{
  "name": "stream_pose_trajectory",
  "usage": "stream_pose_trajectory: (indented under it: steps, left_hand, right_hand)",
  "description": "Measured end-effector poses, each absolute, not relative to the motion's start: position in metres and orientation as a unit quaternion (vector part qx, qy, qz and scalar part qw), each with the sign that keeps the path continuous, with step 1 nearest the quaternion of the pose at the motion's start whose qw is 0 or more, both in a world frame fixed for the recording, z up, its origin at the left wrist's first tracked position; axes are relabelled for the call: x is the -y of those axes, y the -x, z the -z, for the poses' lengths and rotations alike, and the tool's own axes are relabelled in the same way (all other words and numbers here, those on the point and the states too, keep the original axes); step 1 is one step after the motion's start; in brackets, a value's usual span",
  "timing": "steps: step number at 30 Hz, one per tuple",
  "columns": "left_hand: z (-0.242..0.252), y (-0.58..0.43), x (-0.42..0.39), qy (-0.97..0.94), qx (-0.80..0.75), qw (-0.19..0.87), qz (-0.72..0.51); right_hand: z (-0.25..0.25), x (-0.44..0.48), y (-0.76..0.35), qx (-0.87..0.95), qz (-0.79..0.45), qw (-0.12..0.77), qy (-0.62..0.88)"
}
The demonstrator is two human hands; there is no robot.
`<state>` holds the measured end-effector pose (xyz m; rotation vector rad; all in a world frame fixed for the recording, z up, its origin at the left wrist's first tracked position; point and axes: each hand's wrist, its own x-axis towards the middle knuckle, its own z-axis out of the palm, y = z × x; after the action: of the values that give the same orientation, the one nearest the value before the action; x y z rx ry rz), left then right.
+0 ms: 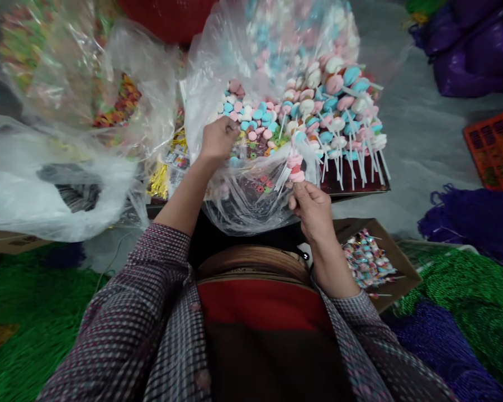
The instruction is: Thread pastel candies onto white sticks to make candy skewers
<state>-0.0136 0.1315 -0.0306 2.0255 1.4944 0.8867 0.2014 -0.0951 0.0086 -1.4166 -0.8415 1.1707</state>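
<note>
In my right hand is a candy stick, held upright in a pinch at its lower end. Pink pieces with a red one between them are stacked on it. My left hand, its fingers curled together, is at the left edge of the loose pink, blue and white candies; whatever its fingertips hold is hidden. Small ring-shaped gummies lie on the clear plastic bag between my hands. A pile of candy sticks with white ends pointing toward me lies beyond my right hand.
Clear bags of colourful gummies stand at left, beside gold twist ties. A cardboard box of wrapped candies is below right. Green netting, an orange crate and purple bags are at right.
</note>
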Motion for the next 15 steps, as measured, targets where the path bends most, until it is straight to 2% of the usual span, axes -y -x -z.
stream_pose_trajectory:
  steps: [11, 15]
  left_hand:
    - [0.052, 0.013, -0.157, -0.77, -0.576, 0.175, -0.209]
    - [0.054, 0.014, -0.148, -0.785, -0.557, 0.152, -0.226]
  right_hand:
    - [-0.008, 0.096, -0.198, 0.372, -0.481, 0.516, 0.603]
    - [-0.007, 0.097, -0.199, 0.37, -0.478, 0.523, 0.601]
